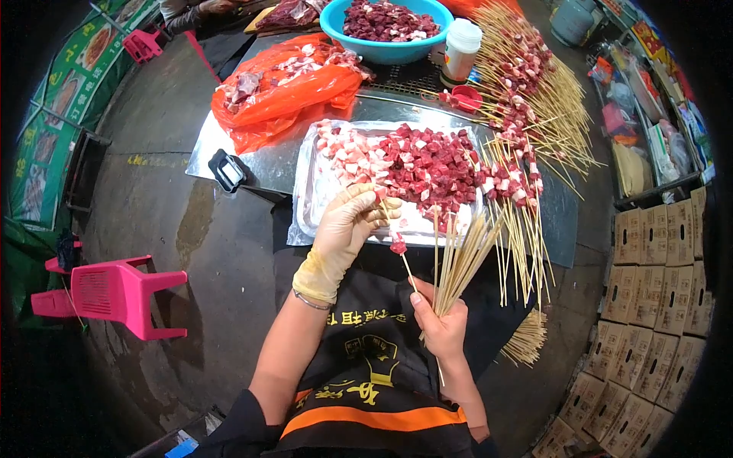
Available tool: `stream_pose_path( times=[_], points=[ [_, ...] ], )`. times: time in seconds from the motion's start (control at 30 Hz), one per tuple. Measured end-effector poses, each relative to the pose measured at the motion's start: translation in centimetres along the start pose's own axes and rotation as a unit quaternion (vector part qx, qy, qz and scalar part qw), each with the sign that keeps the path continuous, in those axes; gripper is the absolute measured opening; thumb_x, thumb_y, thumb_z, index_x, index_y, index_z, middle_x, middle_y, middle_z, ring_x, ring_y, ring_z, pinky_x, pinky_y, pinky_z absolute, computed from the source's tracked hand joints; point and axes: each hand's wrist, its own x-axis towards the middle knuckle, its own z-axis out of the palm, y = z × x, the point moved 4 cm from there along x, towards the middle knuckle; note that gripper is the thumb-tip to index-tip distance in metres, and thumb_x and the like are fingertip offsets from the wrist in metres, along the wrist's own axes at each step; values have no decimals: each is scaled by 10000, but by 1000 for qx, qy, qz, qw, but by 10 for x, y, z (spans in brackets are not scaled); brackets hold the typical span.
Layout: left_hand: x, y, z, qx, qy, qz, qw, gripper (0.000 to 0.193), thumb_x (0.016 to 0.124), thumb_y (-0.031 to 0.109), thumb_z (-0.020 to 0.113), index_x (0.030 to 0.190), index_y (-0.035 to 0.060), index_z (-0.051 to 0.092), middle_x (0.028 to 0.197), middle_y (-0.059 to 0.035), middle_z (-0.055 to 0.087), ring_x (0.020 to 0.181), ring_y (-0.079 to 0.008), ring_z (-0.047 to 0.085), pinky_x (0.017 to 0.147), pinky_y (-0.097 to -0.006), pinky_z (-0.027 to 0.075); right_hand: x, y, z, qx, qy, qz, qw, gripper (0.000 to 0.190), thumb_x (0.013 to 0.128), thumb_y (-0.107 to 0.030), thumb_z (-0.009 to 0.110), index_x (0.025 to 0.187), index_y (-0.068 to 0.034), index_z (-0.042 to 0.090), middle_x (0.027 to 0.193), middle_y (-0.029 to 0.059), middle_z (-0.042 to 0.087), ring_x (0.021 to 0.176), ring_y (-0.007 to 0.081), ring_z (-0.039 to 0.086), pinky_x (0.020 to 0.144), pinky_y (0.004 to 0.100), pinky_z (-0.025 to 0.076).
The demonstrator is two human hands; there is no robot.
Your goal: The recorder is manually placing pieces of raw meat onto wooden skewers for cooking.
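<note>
My left hand [349, 220], in a pale translucent glove, pinches a small pale pink meat cube [380, 193] at the tip of a bamboo skewer [407, 266]. Lower on that skewer sits a red meat cube [397, 246] with a paler piece just above it. My bare right hand [444, 323] grips this skewer's lower part between thumb and finger, along with a fanned bundle of bare bamboo skewers [467, 260]. Beyond both hands lies a plastic-lined metal tray [306, 212], with pale fat cubes [346, 151] at left and dark red meat cubes [429, 166] at right.
Loaded skewers [512, 177] overlap the tray's right side; a larger pile [550, 97] lies behind. An orange plastic bag [286, 109] of meat, a blue basin [386, 48] and a white jar [461, 48] stand farther back. Pink chairs [114, 295] are left, cardboard boxes [638, 343] right.
</note>
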Motion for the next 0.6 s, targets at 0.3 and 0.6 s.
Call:
stream_pose_path(
  times=[0.3, 0.6],
  points=[
    [-4, -3, 11, -108, -17, -7, 994, 200, 875, 127, 511, 1032, 9, 545, 1006, -187, 601, 919, -277, 603, 775, -342, 493, -1, 3, 0, 33, 10, -9, 999, 223, 835, -37, 563, 1036, 53, 597, 557, -40, 469, 426, 12, 341, 392, 176, 239],
    [-2, -9, 6, -173, -17, 20, 985, 216, 865, 80, 531, 1065, -2, 536, 982, -111, 605, 929, -203, 595, 775, -281, 481, -2, -3, 1, 13, -8, -28, 1000, 228, 838, -31, 553, 1040, 67, 589, 561, -40, 464, 427, 12, 340, 391, 178, 240]
  ],
)
